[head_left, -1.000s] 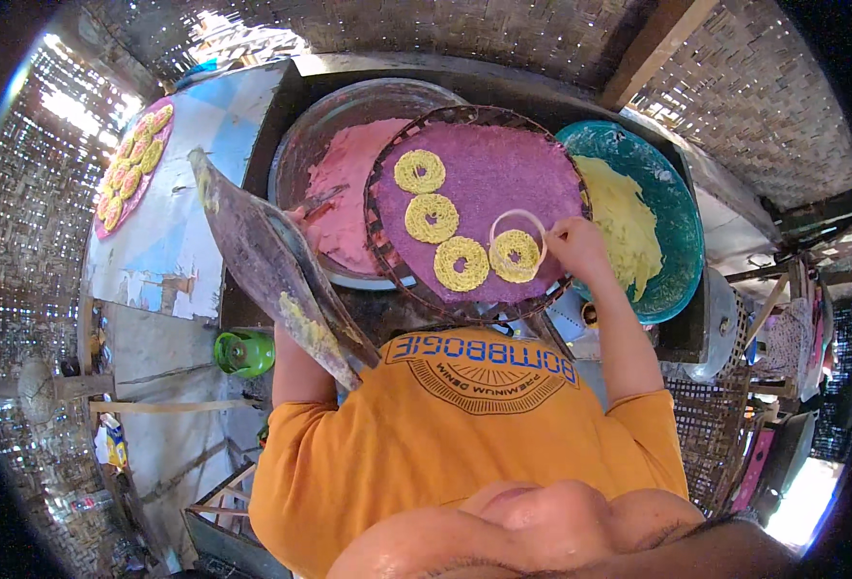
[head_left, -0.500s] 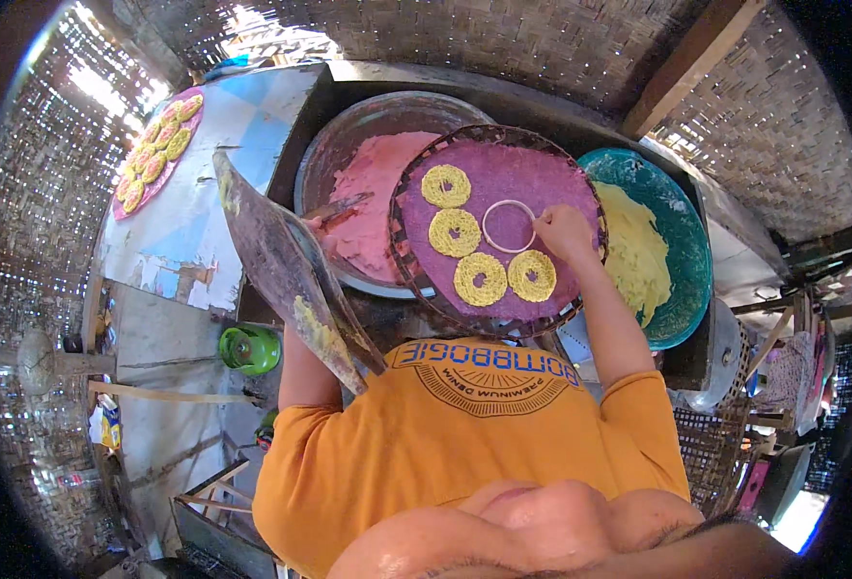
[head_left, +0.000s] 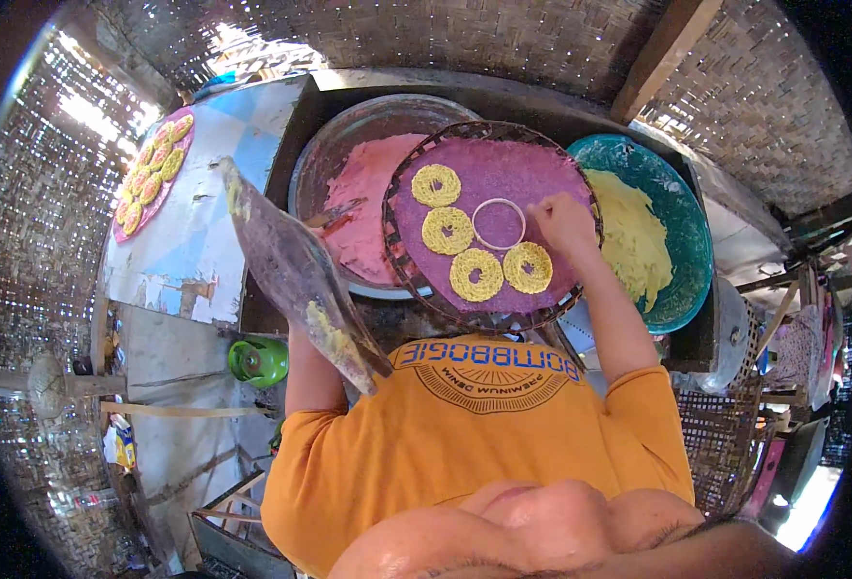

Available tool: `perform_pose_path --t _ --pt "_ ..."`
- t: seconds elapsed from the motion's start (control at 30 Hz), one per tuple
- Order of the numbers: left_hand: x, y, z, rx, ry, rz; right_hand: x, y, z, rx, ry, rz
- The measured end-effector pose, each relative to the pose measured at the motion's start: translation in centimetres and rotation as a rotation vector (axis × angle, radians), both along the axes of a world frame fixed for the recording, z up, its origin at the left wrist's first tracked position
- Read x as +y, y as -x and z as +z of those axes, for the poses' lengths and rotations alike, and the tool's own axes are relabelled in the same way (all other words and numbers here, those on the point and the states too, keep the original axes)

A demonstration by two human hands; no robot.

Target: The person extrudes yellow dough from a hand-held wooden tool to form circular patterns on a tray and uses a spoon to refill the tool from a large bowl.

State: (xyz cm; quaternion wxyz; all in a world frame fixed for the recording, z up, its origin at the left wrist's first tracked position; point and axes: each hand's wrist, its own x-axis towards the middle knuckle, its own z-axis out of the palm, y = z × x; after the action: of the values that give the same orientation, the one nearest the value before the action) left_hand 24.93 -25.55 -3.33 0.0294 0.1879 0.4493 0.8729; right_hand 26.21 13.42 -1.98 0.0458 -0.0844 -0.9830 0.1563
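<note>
My right hand (head_left: 563,224) has curled fingers just right of a thin pale ring (head_left: 498,202), with a small gap between them. The ring lies on the purple cloth (head_left: 542,174) that covers a round dark-rimmed tray. Several yellow ring-shaped pieces of dough strands (head_left: 476,275) lie left of and below the ring. A long dark wooden tool (head_left: 295,256), smeared with yellow dough, rises on my left. My left forearm (head_left: 312,376) passes behind it, and the tool hides most or all of my left hand.
Pink dough (head_left: 373,183) fills part of a metal basin behind the tray. A teal basin (head_left: 691,232) with yellow dough (head_left: 638,241) stands right. On the left table (head_left: 213,183), pink and yellow pieces lie on a pink round (head_left: 160,198). A green gas cylinder (head_left: 259,362) stands below.
My right hand has let go of the ring's right edge and drawn slightly away to the right. The ring stays in place on the cloth. The whole view has shifted slightly.
</note>
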Motion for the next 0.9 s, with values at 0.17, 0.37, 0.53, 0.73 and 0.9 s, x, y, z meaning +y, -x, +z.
perform_pose_path --t 0.17,0.37,0.53,0.73,0.9 --pt "6.6 -0.9 3.5 0.462 0.709 0.591 -3.2 -1.9 7.2 0.253 0.219 0.22" --pt "15.8 -1.4 8.1 1.05 1.243 0.618 -8.0 -3.3 14.4 0.564 0.309 0.408" --pt "16.9 -1.3 9.4 1.145 1.168 0.32 -8.2 -7.8 16.9 0.917 -0.059 0.737" --pt "16.1 -4.2 11.6 1.361 1.293 0.302 -6.6 -12.7 18.1 0.384 0.221 0.563" --pt "16.3 -5.3 12.5 1.385 1.193 0.339 -3.5 -14.3 19.0 0.347 0.347 0.363"
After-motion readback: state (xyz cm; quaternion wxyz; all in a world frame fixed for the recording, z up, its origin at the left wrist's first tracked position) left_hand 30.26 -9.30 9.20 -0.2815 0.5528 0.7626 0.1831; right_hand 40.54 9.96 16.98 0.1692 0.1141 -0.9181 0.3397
